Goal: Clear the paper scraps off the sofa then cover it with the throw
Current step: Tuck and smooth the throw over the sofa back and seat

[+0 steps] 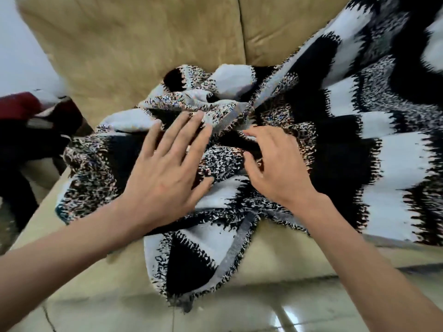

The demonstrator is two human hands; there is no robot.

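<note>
Left hand (165, 168) lies flat on the throw (395, 164), fingers straight and spread, pressing and holding nothing. Right hand (278, 171) is just beside it, fingers curled into a dark fold with the thumb under, apparently pinching that fold. The throw sits bunched on the seat of the tan sofa (134, 44). Its right part runs up toward the sofa back, and one fringed corner hangs over the sofa's front edge. No paper scraps show on the bare sofa fabric, so clearing looks done and the covering step is in hand, early on. Much of the sofa's left seat and back is uncovered. The next move likely calls for finding an edge or corner in the heap, lifting it free, and drawing it left across the seat. Tangled folds could drag the whole pile along. A glossy pale tiled floor (287, 312) is below the sofa front, a dark red and black bundle (24, 106), blurred, is off the sofa's left end, and a pale wall (9, 44) is behind it.
</note>
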